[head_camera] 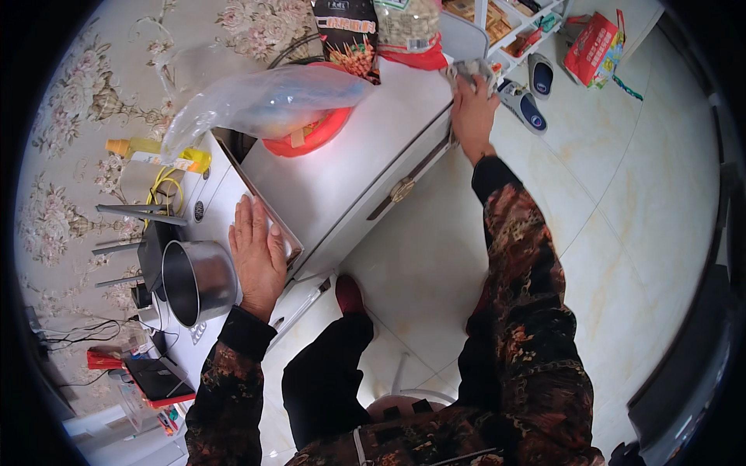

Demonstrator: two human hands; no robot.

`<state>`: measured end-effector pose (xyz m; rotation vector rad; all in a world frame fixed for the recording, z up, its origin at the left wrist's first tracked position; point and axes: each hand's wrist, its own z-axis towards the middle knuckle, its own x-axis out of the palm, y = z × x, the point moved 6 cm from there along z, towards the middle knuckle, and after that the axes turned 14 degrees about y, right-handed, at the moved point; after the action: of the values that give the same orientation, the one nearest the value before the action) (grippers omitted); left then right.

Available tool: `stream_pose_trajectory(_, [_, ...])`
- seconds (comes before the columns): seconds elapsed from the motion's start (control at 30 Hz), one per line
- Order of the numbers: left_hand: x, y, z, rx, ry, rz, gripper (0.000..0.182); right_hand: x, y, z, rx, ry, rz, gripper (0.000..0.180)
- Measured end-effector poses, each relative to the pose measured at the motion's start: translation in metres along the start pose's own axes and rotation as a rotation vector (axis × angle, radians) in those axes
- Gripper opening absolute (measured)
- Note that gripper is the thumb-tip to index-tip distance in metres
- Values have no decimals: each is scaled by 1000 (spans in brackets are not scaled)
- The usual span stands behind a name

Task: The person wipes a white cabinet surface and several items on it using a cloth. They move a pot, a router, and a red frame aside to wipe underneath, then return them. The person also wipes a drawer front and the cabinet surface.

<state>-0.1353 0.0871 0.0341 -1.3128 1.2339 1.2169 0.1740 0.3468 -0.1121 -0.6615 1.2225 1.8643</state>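
My right hand [475,113] presses a grey cloth [475,71] against the far right corner of a white cabinet top [344,157]. Flat on the white surface at the left, beside a raised brown edge, rests my left hand [259,253], its thumb a little apart and nothing seen in it. Just left of that hand stands a steel pot [215,279]. On the cabinet top lies a red round tray or basin [309,143], partly covered by a clear plastic bag [274,96]. Behind it, a black printed food bag [349,38] leans next to a clear and red bag [411,35].
A yellow bottle [160,156] and a black router [157,247] with antennas stand by the floral wall. Slippers [524,108] and a red bag [593,51] are on the tiled floor, near a white shelf rack [524,29]. Cables run along the left.
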Motion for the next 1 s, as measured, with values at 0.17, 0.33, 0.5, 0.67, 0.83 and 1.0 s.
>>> stream_pose_trajectory(0.17, [-3, -3, -4, 40, -29, -20, 51, 2, -2, 16, 109, -209, 190, 34])
stream_pose_trajectory(0.33, [0, -5, 1, 66, -48, -26, 52, 26, 12, -26, 551, -91, 556, 55])
stream_pose_trajectory(0.5, [-2, -5, 1, 55, -51, -7, 52, 13, 79, -76, 757, 9, 680, 56])
stream_pose_trajectory(0.67, [0, -2, -1, 37, -49, -28, 53, 22, 128, -128, 834, 172, 748, 62])
stream_pose_trajectory(0.83, [2, -1, 6, 65, -58, -16, 54, 39, 205, -205, 709, 183, 716, 68])
stream_pose_trajectory(1.0, [0, 0, 5, 98, -72, -68, 55, 47, 278, -294, 551, 323, 858, 67])
